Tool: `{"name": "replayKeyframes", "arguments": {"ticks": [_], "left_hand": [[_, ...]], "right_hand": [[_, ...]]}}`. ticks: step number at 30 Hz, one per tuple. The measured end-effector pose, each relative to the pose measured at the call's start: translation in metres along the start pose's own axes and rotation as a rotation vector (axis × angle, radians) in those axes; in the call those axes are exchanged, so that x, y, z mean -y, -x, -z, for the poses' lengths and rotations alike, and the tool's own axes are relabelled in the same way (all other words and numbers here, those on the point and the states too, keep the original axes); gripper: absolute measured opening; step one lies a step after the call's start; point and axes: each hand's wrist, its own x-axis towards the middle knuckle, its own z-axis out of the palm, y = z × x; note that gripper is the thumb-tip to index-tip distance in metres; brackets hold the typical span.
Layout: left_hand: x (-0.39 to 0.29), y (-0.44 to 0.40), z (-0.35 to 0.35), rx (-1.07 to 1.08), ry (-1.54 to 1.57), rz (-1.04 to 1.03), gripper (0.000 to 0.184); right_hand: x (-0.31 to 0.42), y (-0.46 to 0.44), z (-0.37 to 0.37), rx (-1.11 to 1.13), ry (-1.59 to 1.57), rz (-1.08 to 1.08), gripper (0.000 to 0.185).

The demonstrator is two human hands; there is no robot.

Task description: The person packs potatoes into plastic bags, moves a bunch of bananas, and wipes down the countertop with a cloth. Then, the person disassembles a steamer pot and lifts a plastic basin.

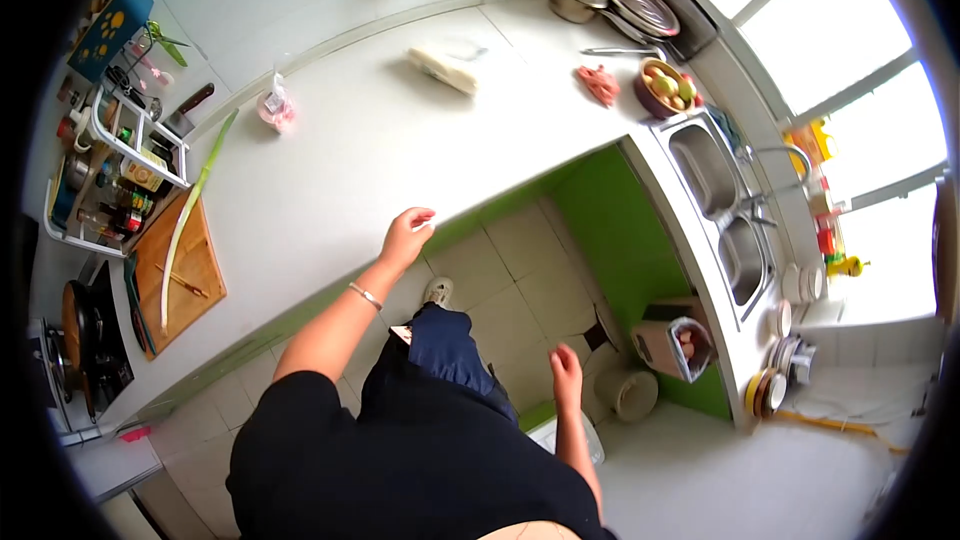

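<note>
One white counter [340,170], tiled floor [500,250]

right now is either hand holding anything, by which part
Right hand: nothing visible. Left hand: a white patch shows between the fingers, but whether it's a held thing can't be told.

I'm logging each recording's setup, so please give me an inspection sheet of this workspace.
Surface: white counter, partly occupied.
Job's things: bagged pink item, white packet; leek lying across cutting board.
Clutter: crowded rack; stacked cookware.
Grips: left grip at the counter's front edge in view, contents unclear; right grip curled, above the floor.
Cables: yellow cord or hose, lower right.
Surroundings: double sink beside windows; bin on floor.
</note>
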Motion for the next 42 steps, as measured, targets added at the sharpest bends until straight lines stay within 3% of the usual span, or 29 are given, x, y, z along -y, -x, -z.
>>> {"name": "replayKeyframes", "arguments": {"ticks": [2,4,6,8,10,14,17,18,20,23,26,30,33,36,40,42], "left_hand": [[0.006,-0.020,0.031,-0.103,0.092,0.045,0.025],[0.002,-0.028,0.056,-0.201,0.165,0.055,0.024],[-0.017,-0.027,0.073,-0.242,0.207,0.128,0.023],[-0.021,-0.028,0.080,-0.286,0.228,0.182,0.022],[-0.029,-0.030,0.079,-0.318,0.242,0.206,0.022],[-0.040,-0.046,0.058,-0.385,0.285,0.245,0.022],[-0.056,-0.077,0.033,-0.437,0.244,0.277,0.021],[-0.059,-0.091,0.024,-0.437,0.231,0.277,0.021],[-0.065,-0.114,0.002,-0.509,0.257,0.254,0.021],[-0.071,-0.154,-0.035,-0.634,0.281,0.348,0.022],[-0.096,-0.195,-0.072,-0.622,0.271,0.362,0.023],[-0.113,-0.257,-0.106,-0.573,0.242,0.392,0.023],[-0.124,-0.301,-0.128,-0.502,0.253,0.349,0.023],[-0.131,-0.335,-0.144,-0.431,0.254,0.329,0.023],[-0.130,-0.343,-0.143,-0.389,0.181,0.291,0.024],[-0.122,-0.337,-0.137,-0.404,0.208,0.316,0.024]], "right_hand": [[0.097,-0.066,-0.050,0.168,0.106,0.032,0.037],[0.152,-0.130,-0.099,0.337,0.209,0.258,0.036],[0.225,-0.182,-0.150,0.456,0.533,0.509,0.042],[0.271,-0.233,-0.198,0.476,0.692,0.752,0.050],[0.302,-0.294,-0.241,0.513,0.821,0.847,0.058],[0.328,-0.404,-0.319,0.261,0.995,1.152,0.062],[0.337,-0.453,-0.350,0.386,1.181,1.051,0.072],[0.336,-0.462,-0.351,0.481,1.151,0.962,0.081],[0.336,-0.481,-0.350,0.650,1.109,0.960,0.081],[0.347,-0.527,-0.331,0.727,1.200,1.206,0.078],[0.384,-0.600,-0.275,0.598,1.260,1.374,0.072],[0.406,-0.743,-0.231,0.307,1.255,1.262,0.068],[0.413,-0.795,-0.209,0.329,1.150,1.189,0.065],[0.397,-0.807,-0.199,0.388,1.027,1.257,0.063],[0.405,-0.727,-0.127,0.299,0.742,1.429,0.025],[0.382,-0.692,-0.086,0.432,0.784,1.387,0.030]]}}
